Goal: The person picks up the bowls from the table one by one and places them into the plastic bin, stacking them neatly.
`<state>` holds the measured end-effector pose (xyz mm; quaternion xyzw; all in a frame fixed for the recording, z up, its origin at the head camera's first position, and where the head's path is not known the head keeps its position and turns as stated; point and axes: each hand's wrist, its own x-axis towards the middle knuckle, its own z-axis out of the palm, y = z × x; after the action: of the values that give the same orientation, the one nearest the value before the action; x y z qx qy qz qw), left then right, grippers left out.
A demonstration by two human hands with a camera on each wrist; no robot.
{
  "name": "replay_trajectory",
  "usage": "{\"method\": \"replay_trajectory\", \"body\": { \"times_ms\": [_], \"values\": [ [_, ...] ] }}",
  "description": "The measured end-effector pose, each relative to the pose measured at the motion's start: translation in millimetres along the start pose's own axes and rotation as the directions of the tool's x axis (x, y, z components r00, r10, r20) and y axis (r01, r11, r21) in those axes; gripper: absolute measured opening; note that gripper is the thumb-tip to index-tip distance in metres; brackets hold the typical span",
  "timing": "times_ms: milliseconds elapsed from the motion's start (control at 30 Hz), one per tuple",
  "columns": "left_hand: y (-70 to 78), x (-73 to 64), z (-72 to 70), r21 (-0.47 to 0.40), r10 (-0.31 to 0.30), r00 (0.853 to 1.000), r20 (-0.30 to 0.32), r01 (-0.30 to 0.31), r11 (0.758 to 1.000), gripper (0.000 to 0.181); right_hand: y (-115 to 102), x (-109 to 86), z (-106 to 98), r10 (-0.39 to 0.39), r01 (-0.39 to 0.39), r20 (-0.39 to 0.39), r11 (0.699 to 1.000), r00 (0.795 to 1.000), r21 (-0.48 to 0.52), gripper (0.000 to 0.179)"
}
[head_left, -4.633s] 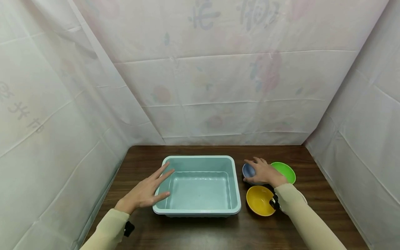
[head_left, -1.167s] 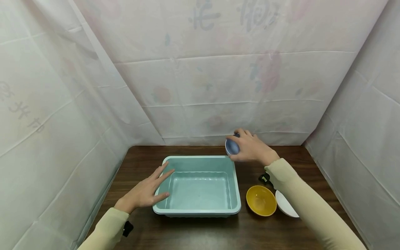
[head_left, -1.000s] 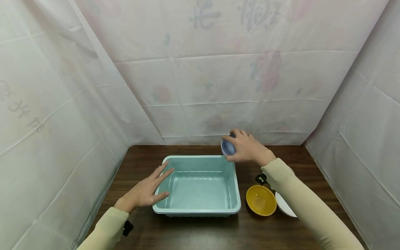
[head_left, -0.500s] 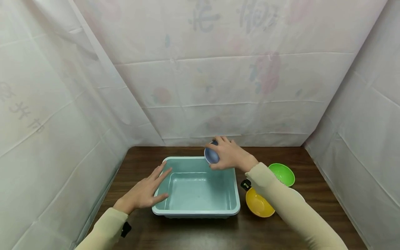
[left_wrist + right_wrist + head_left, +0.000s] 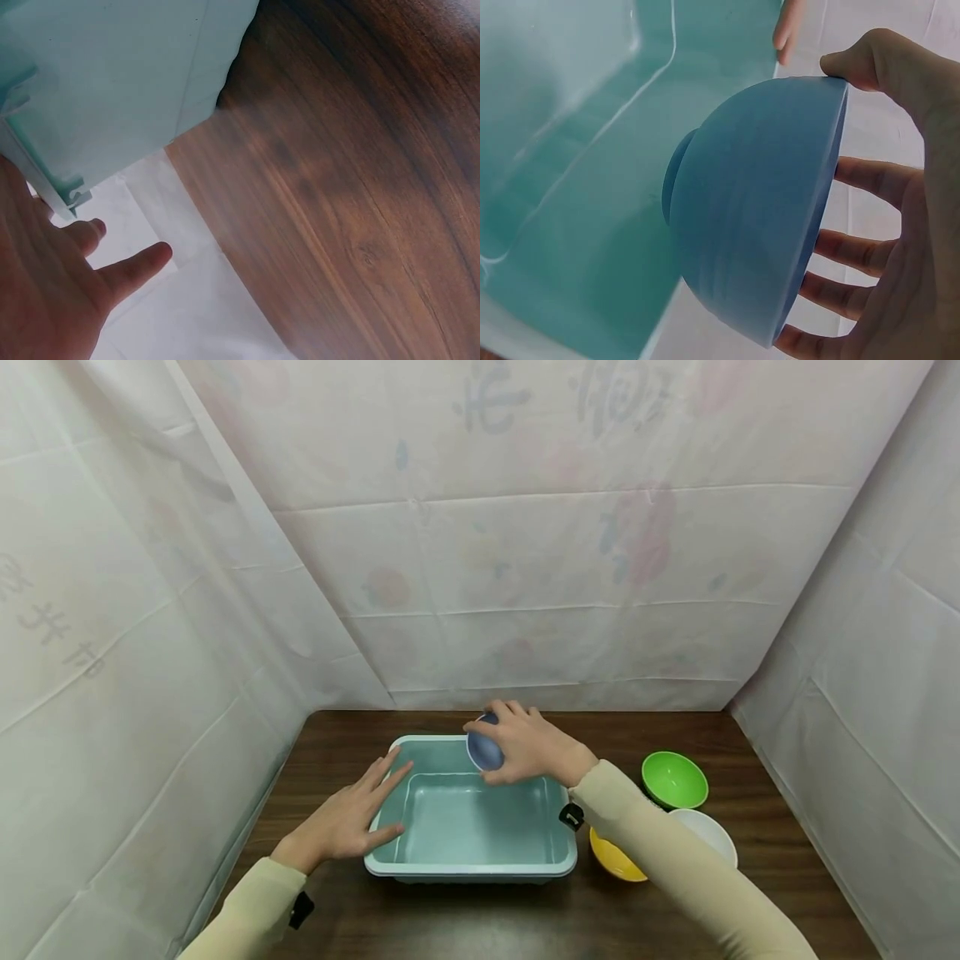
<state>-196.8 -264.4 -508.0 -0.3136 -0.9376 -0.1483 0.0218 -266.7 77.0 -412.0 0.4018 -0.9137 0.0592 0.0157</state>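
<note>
"What takes up the most space?"

"The dark wooden table (image 5: 487,927), and on it a pale blue-green basin (image 5: 472,870). To the basin's right, close together, stand a green bowl (image 5: 675,781), a white bowl (image 5: 708,835) and a yellow bowl (image 5: 615,858), the last two partly hidden by the right sleeve (image 5: 660,852)."

"And the hands, what are their fingers doing?"

"The left hand (image 5: 348,818) is at the basin's left rim, fingers straight and widely spread, thumb well apart from them. Whether the fingertips touch the rim, I can't tell."

"The right?"

"The right hand (image 5: 532,747) grips a blue bowl (image 5: 483,752) across its mouth. The thumb presses the near edge; the four fingers are bent and slightly apart, their tips along the far edge."

"So where exactly is that bowl?"

"Between the thumb and fingertips, in front of the palm, over the far part of the basin. The right wrist view shows its base pointing in toward the basin's interior."

"And how does it look?"

"Plain blue and rounded, tilted, with its mouth turned to the palm. Faint ridges run around the outside, and a small raised ring forms the foot."
</note>
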Motion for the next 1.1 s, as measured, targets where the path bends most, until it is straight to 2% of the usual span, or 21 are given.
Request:
{"method": "replay_trajectory", "body": {
  "times_ms": [433, 667, 1100],
  "values": [
    [0.7, -0.7, 0.7, 0.006, -0.007, 1.0, -0.005, 0.007, 1.0, 0.093, -20, 7.1, 13, -0.052, 0.053, 0.048, 0.999, 0.997, -0.011, 0.075],
    [0.6, -1.8, 2.9, -0.014, -0.007, 1.0, 0.001, 0.007, 1.0, 0.092, -29, 7.2, 28, -0.071, 0.077, 0.105, 0.996, 0.992, -0.054, 0.071],
    [4.7, -3.5, 2.4, -0.03, -0.024, 1.0, -0.008, 0.024, 0.999, 0.091, -37, 12.9, 50, -0.118, 0.129, 0.139, 0.989, 0.983, -0.074, 0.072]
  ]
}}
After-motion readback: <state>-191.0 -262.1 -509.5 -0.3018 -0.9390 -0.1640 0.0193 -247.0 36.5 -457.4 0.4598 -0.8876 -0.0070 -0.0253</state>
